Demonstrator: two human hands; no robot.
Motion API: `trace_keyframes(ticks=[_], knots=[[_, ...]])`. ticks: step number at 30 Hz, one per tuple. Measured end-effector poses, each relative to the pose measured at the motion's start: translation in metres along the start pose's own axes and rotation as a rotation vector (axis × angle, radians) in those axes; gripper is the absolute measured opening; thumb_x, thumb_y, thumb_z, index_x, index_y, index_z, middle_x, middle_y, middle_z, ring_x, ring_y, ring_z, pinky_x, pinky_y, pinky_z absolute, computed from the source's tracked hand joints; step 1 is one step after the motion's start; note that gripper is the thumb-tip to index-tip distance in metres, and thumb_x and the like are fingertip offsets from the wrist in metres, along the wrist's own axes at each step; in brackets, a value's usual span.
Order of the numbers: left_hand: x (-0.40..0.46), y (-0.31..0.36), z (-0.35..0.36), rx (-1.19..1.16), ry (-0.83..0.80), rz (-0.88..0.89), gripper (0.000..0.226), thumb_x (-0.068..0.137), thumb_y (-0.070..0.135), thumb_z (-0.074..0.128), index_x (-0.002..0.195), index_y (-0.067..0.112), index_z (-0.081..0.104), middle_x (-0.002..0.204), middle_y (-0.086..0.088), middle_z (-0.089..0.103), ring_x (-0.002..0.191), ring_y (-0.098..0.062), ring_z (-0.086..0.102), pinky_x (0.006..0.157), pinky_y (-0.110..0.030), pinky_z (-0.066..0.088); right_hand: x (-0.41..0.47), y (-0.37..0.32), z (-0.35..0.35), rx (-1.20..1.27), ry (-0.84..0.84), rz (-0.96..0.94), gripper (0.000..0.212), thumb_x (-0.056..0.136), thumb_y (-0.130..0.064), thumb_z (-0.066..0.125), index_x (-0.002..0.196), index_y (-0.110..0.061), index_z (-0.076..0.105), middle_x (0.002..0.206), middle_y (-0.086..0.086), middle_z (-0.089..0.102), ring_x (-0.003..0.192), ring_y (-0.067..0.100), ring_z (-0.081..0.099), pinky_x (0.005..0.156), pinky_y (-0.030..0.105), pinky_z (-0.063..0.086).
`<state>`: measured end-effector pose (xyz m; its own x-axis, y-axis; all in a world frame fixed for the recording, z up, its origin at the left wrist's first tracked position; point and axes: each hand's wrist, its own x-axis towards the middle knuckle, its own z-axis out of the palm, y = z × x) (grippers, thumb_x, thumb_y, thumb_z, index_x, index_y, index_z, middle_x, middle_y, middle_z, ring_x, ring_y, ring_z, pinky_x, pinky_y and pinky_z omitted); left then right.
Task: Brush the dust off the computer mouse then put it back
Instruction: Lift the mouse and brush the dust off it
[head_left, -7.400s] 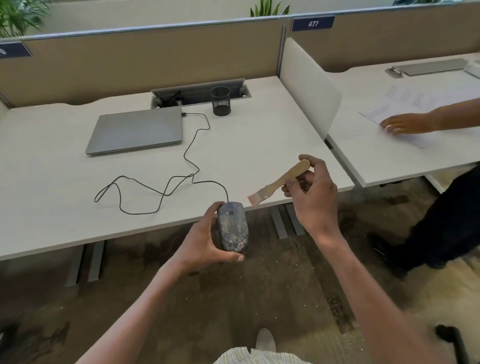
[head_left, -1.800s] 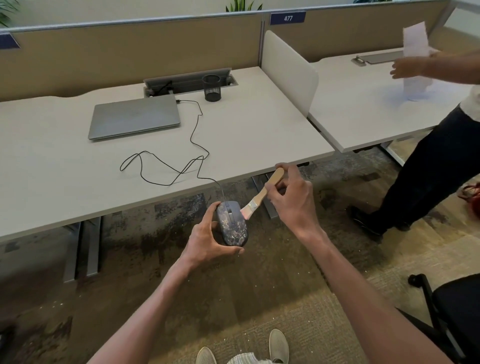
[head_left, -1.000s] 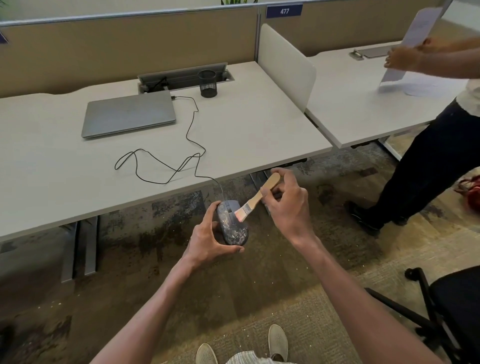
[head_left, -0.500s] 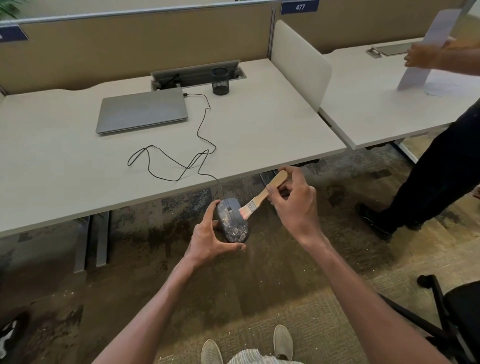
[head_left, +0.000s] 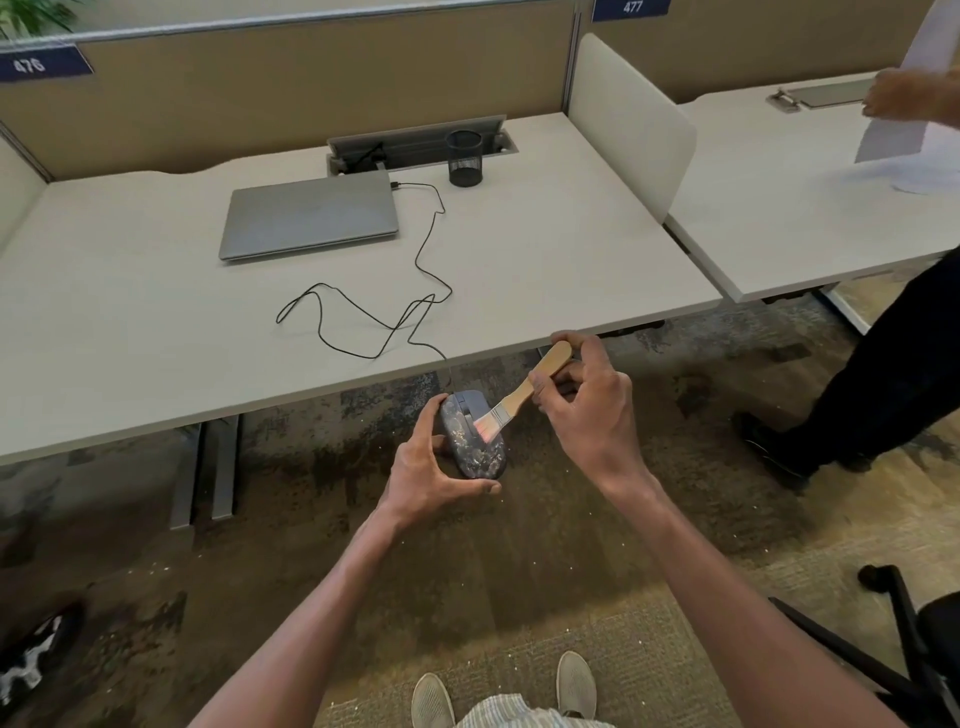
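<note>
- While bristles sweep it, left hand (head_left: 434, 475) fingers (head_left: 431, 415) curl round the computer mouse (head_left: 475, 436), held past the near tabletop (head_left: 156, 322) edge, likely so dust drops on the carpet (head_left: 493, 571).
- Right hand (head_left: 587, 410) pinches the brush (head_left: 519, 397) handle, tip angled down onto the mouse.
- Cable (head_left: 410, 312) trails back to the closed laptop (head_left: 309, 218), so slack limits reach.

The brush (head_left: 524, 391) has a pale bare-wood handle, a shiny metal ferrule and soft pinkish bristles, the mouse (head_left: 475, 441) is dark matt plastic mottled with pale dust, the laptop (head_left: 310, 220) looks like smooth brushed grey metal, the desk (head_left: 156, 322) is matt pale laminate, and the pen cup (head_left: 465, 158) is black wire mesh.
</note>
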<state>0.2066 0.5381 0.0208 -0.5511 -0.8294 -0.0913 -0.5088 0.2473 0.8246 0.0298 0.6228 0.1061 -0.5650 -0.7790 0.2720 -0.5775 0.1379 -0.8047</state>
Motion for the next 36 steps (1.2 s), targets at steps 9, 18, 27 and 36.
trace_keyframes(ticks=[9, 18, 27, 36], knots=[[-0.003, 0.008, -0.005, -0.026, -0.011, -0.021, 0.127, 0.054, 0.032, 0.097, 0.154, 0.021, 0.020, 0.139, -0.013, 0.058, 0.113, -0.006, 0.054, 0.093, -0.020, 0.042, 0.009, 0.003, -0.005, 0.045, -0.002, 0.013, 0.052, 0.092, -0.019, 0.071, 0.138, -0.012, 0.048, 0.094, 0.004, 0.076, 0.076, 0.011, 0.075, 0.070, 0.021, 0.062], [-0.016, 0.019, 0.000, -0.026, 0.054, -0.066, 0.126, 0.056, 0.034, 0.096, 0.155, 0.023, 0.018, 0.142, -0.012, 0.055, 0.126, -0.022, 0.057, 0.105, -0.033, 0.043, 0.005, 0.001, -0.015, 0.058, -0.082, -0.106, 0.045, 0.090, -0.015, 0.072, 0.130, -0.011, 0.052, 0.090, -0.009, 0.067, 0.078, 0.007, 0.071, 0.069, 0.007, 0.055], [-0.043, 0.026, 0.018, -0.045, 0.107, -0.110, 0.125, 0.055, 0.032, 0.096, 0.154, 0.023, 0.021, 0.141, -0.010, 0.055, 0.110, -0.004, 0.052, 0.093, -0.019, 0.042, -0.006, 0.028, -0.028, 0.034, -0.146, -0.136, 0.037, 0.090, -0.013, 0.072, 0.122, -0.009, 0.055, 0.091, -0.002, 0.069, 0.079, 0.008, 0.068, 0.065, 0.002, 0.051], [-0.053, 0.034, 0.032, -0.050, 0.174, -0.135, 0.127, 0.053, 0.035, 0.096, 0.154, 0.022, 0.020, 0.145, -0.010, 0.052, 0.120, -0.013, 0.058, 0.096, -0.021, 0.046, -0.006, 0.027, -0.043, 0.092, -0.151, -0.173, 0.036, 0.090, -0.015, 0.072, 0.121, -0.011, 0.054, 0.092, -0.008, 0.067, 0.080, 0.008, 0.071, 0.069, 0.007, 0.055]])
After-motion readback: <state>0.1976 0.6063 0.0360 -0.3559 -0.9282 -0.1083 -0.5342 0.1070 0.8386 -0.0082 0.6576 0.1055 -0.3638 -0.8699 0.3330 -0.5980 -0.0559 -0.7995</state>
